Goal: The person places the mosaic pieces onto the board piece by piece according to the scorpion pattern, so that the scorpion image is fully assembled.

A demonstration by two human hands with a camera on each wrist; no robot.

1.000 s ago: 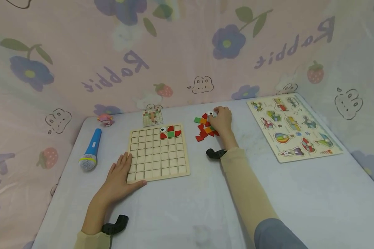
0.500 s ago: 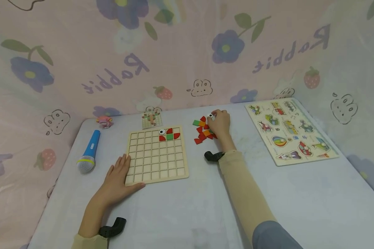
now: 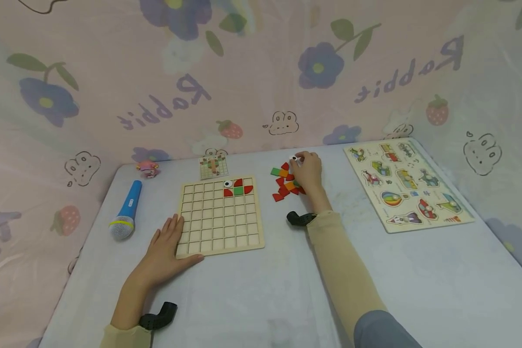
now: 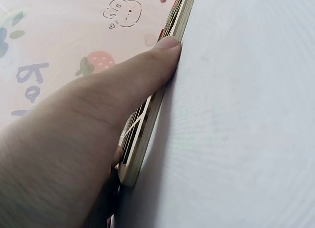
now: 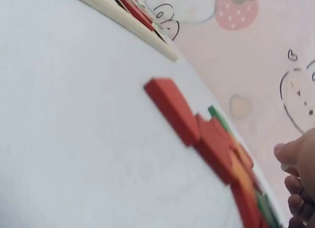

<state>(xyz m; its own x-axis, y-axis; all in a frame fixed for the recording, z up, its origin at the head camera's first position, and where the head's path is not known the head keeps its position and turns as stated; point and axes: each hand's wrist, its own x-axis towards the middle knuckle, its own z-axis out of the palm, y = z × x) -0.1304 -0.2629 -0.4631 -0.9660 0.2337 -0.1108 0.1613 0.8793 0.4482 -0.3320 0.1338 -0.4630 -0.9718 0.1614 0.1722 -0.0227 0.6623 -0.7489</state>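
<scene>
Far L on the white surface: blue mic, grey head toward the near side, & just behind it a small pink toy. Next, L hand — fingers straight & relaxed, nothing grasped, resting along the grid board's L edge, thumb at its near-L corner. Behind the board, a small pic card. Board lies flat approx mid-surface; upper-R cells hold an eye tile, a green sq. & three rounded red pcs. Moving R: loose pile of red, orange & green pcs, some overlapping, just beside the board, apart from it. And there's R hand at the pile's far-R side, thumb & fingers pinching a second eye pc., white w/ black dot. Far R, well apart: pic puzzle, flat, w/ vehicles, balloon etc.
</scene>
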